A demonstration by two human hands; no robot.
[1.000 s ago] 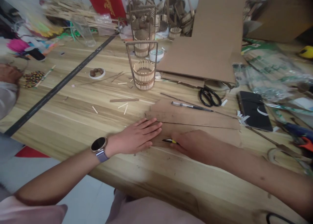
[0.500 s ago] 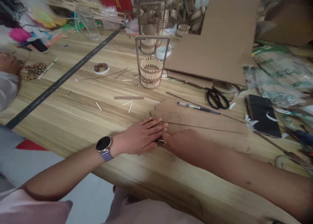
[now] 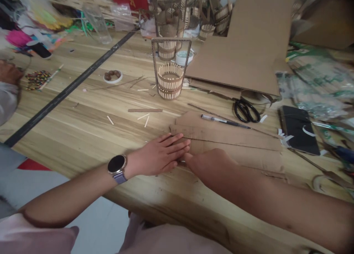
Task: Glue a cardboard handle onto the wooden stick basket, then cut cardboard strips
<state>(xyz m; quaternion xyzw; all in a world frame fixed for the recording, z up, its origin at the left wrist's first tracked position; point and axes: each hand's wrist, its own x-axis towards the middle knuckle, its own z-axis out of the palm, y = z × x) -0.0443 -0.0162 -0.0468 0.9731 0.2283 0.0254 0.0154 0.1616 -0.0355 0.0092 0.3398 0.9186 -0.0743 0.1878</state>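
Note:
My left hand (image 3: 163,154), with a watch on its wrist, lies flat with fingers stretched over the left end of a brown cardboard piece (image 3: 232,136). My right hand (image 3: 206,163) is closed low over the same cardboard, its thumb close to my left fingertips. A thin pale sliver shows by that thumb; the rest of what it grips is hidden. A dark slit runs lengthwise along the cardboard. On its upper part lies a pen (image 3: 221,121), and black-handled scissors (image 3: 246,110) rest just beyond.
A small slatted bucket (image 3: 170,80) with a tall handle stands ahead, more buckets behind it. A large cardboard sheet (image 3: 240,62) lies at back right, a phone (image 3: 299,130) at right. Thin sticks and a strip (image 3: 145,110) lie left. Another person's hand (image 3: 9,72) is at far left.
My right hand has shifted slightly, and a yellow bit by its thumb no longer shows. My left hand stays flat in place. The view has moved a little.

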